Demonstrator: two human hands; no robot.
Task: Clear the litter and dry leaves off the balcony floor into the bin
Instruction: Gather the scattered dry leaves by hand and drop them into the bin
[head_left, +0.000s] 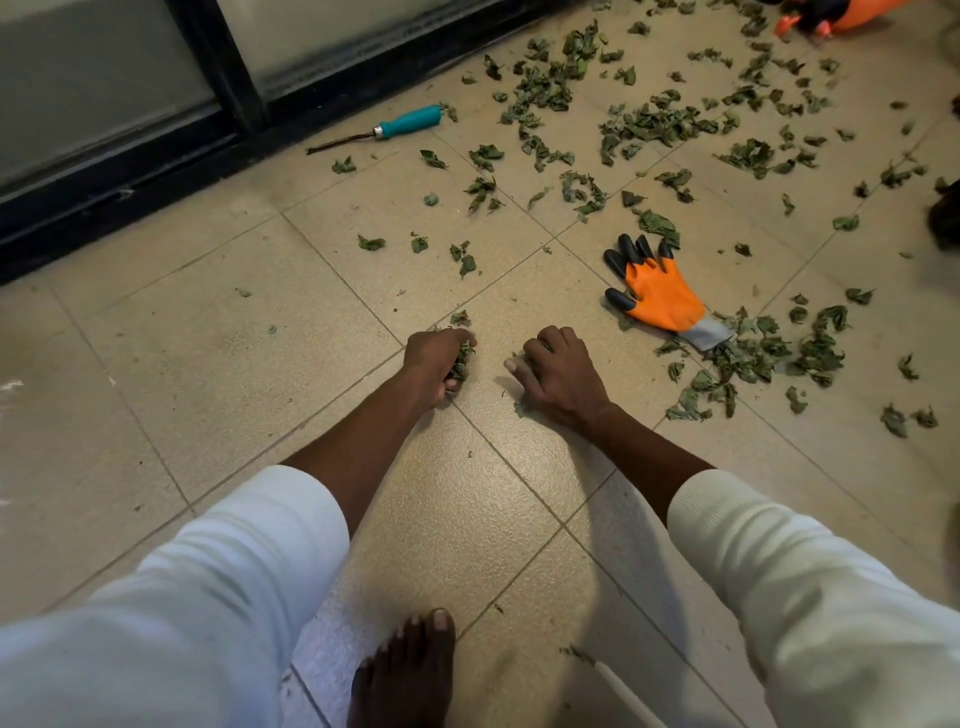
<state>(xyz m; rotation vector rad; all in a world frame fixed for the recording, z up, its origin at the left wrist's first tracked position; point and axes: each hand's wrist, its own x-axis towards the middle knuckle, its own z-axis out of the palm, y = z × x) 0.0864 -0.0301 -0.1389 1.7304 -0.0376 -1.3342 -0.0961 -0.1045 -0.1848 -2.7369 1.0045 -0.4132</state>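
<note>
Dry green leaves (644, 124) lie scattered over the beige tiled floor (208, 338), thickest at the upper right, with another heap (769, 358) to the right of my hands. My left hand (434, 364) is down on the floor at the centre, fingers closed around a clump of leaves (461, 364). My right hand (558, 371) rests knuckles-up on the tile just to its right, fingers curled, a few leaf bits under its edge. No bin is in view.
An orange and black work glove (660, 293) lies flat right of my hands. A teal-handled tool (395, 127) lies by the black door frame (156, 171). Another orange object (852, 13) is at the top right. My bare foot (410, 670) stands at the bottom centre.
</note>
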